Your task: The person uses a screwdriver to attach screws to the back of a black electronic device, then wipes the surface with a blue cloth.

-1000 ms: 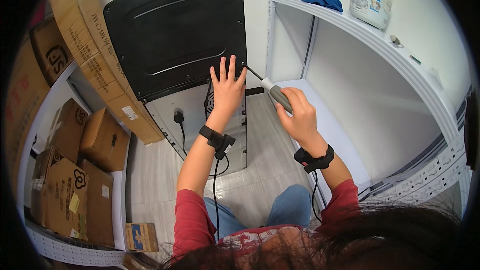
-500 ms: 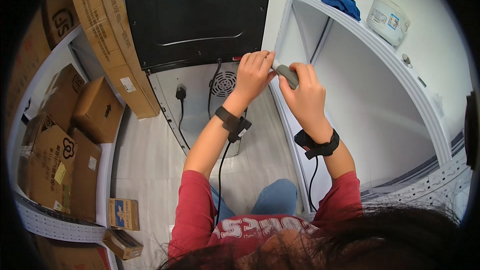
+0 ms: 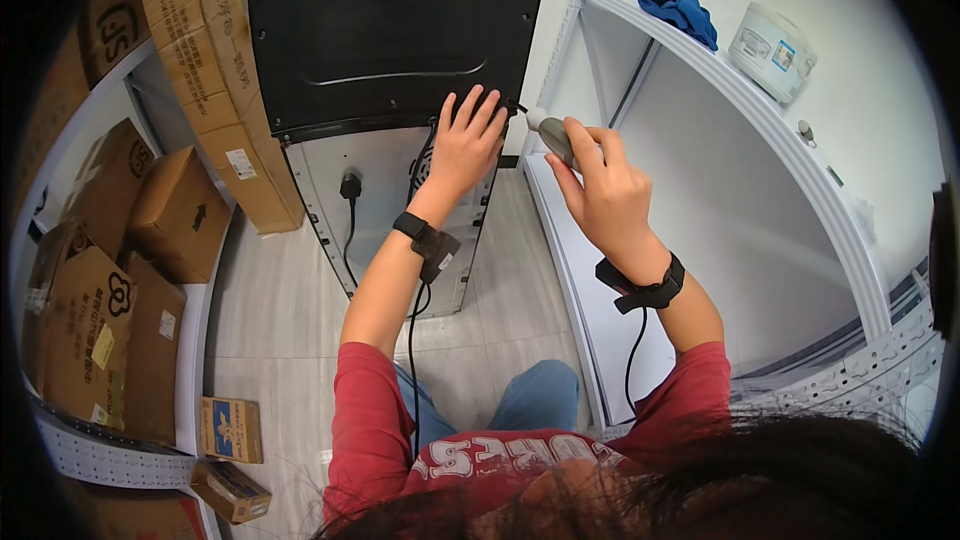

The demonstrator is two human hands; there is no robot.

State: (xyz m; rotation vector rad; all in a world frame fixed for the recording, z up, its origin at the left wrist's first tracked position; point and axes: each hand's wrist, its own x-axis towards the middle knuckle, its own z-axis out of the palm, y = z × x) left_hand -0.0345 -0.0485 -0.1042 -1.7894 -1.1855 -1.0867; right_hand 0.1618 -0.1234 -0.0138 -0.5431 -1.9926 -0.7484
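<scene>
Two hands work at the lower right corner of the black back panel (image 3: 390, 30): the left hand (image 3: 468, 140) lies open and flat, steadying it, while the right hand (image 3: 600, 190) grips a grey-handled screwdriver (image 3: 548, 132), tip aimed at that corner.

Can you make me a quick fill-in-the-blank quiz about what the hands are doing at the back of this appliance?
1. The left hand lies flat on the appliance's ____ back panel.
2. The right hand grips a grey-handled ____.
3. A blue cloth lies on the white ____.
4. Cardboard boxes stand on the person's ____ side.

Missing words: black; screwdriver; shelf; left
</scene>
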